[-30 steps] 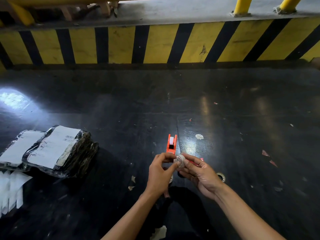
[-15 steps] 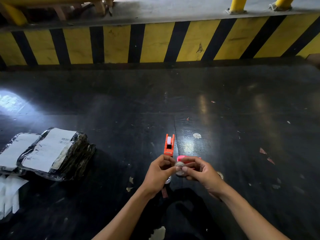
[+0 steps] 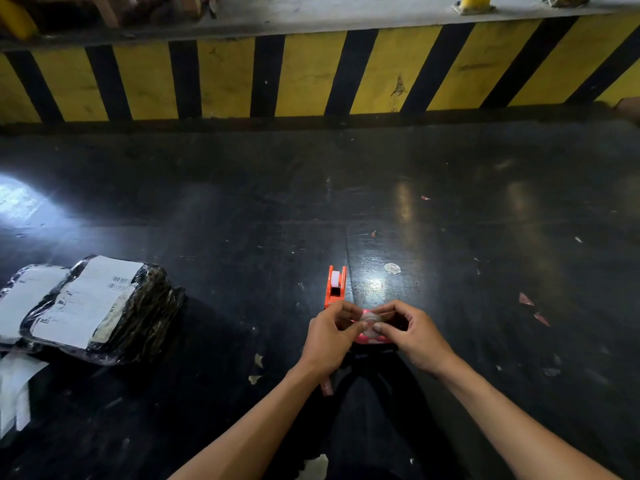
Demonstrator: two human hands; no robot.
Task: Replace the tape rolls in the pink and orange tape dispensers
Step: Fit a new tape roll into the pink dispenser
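Note:
A small clear tape roll (image 3: 370, 318) is pinched between the fingertips of my left hand (image 3: 332, 336) and my right hand (image 3: 410, 332), low over the dark floor. Right under the roll a pink tape dispenser (image 3: 372, 338) shows between my hands, mostly hidden by them. An orange tape dispenser (image 3: 335, 285) with a white roll in it stands upright on the floor just beyond my left hand, untouched.
Two black plastic-wrapped parcels with white labels (image 3: 86, 308) lie at the left, white sheets (image 3: 15, 393) beside them. A yellow-and-black striped curb (image 3: 311, 74) runs across the back. Small scraps dot the dark floor (image 3: 485, 254).
Both hands have lowered the tape roll toward the pink dispenser, and my right hand has closed in over it. The orange dispenser has stayed put.

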